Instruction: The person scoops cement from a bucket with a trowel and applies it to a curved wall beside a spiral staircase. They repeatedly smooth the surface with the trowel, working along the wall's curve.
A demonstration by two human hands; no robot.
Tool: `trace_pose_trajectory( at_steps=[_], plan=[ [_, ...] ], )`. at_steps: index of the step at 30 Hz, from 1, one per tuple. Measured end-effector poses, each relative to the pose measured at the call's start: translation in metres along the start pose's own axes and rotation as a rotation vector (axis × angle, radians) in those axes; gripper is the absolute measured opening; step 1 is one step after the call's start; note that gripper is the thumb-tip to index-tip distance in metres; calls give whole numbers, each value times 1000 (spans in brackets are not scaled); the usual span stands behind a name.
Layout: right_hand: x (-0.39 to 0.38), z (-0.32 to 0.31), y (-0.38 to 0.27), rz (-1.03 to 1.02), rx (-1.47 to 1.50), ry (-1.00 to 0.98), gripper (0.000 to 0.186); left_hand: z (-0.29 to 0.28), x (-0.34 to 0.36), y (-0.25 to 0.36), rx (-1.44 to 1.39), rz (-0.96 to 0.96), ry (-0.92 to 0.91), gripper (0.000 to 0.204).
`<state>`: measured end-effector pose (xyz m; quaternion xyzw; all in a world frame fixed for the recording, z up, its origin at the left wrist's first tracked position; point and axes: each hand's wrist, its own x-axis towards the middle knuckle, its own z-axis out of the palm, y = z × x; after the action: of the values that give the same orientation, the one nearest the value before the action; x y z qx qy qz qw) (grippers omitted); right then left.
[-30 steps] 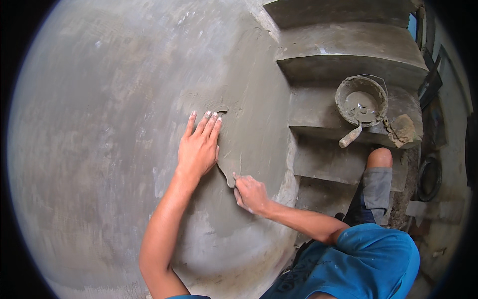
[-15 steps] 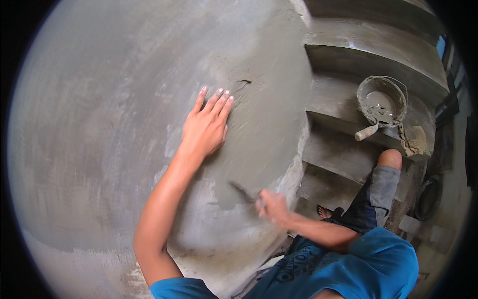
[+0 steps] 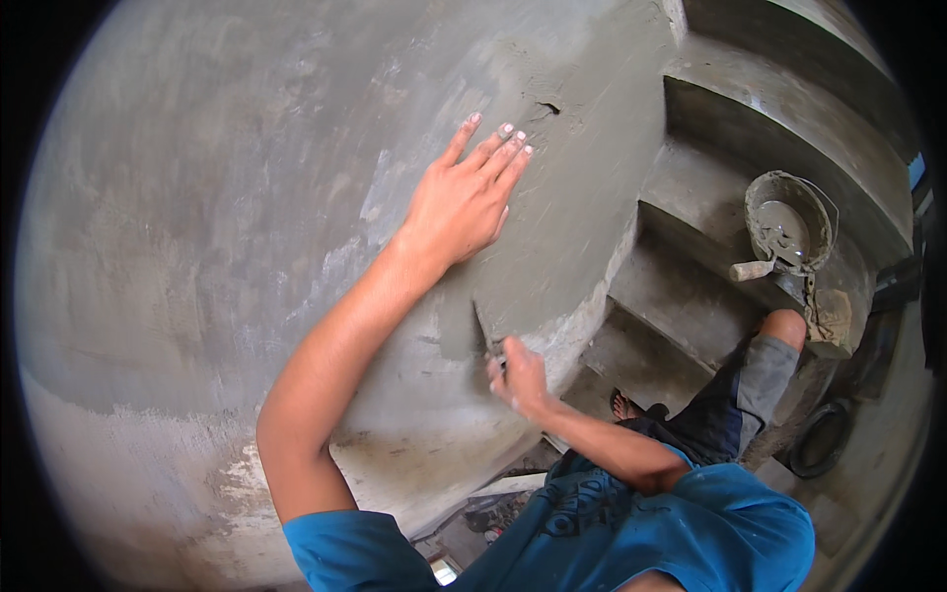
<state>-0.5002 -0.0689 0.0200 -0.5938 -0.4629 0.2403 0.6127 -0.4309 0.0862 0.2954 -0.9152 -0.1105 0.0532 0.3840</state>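
Note:
My left hand (image 3: 464,202) rests on the grey plastered wall (image 3: 256,227), fingers stretched out and a little spread. Below it, my right hand (image 3: 519,375) is wrapped round a trowel (image 3: 480,324). The trowel's thin dark blade points up from my fist, its edge toward me, at the lower part of a darker, wet-looking plaster patch (image 3: 552,237). The handle is mostly hidden in my fingers. Above my left fingertips a small dark hole (image 3: 549,108) shows in the plaster.
Concrete steps (image 3: 710,187) climb along the wall's right side. On one stands a bucket (image 3: 789,222) with wet mortar, a second trowel with a pale handle (image 3: 752,270) at its rim. A mortar-smeared block (image 3: 831,321) lies beside it. My bent knee (image 3: 782,329) is close below.
The trowel has turned more upright in my right hand. My left hand stays flat on the wall. The whole view has shifted, with the bucket and steps now further right.

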Motion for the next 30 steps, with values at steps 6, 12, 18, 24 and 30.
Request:
trace_pose_trajectory(
  at_steps=[6,12,18,24,30],
  plan=[
    [-11,-59,-21,366,487,-186,21,-25,-23,-3,-104,-131,17,72],
    [27,-156,-21,505,896,5,21,-48,-94,27,-563,-572,550,65],
    [31,-196,-16,510,851,251,22,9,-92,196,-1837,-1188,523,42],
    [19,-198,2,601,888,377,19,42,-52,311,-2343,-1178,233,30],
    [25,-219,16,620,679,226,22,56,-40,307,-2332,-1164,352,26]
  ],
)
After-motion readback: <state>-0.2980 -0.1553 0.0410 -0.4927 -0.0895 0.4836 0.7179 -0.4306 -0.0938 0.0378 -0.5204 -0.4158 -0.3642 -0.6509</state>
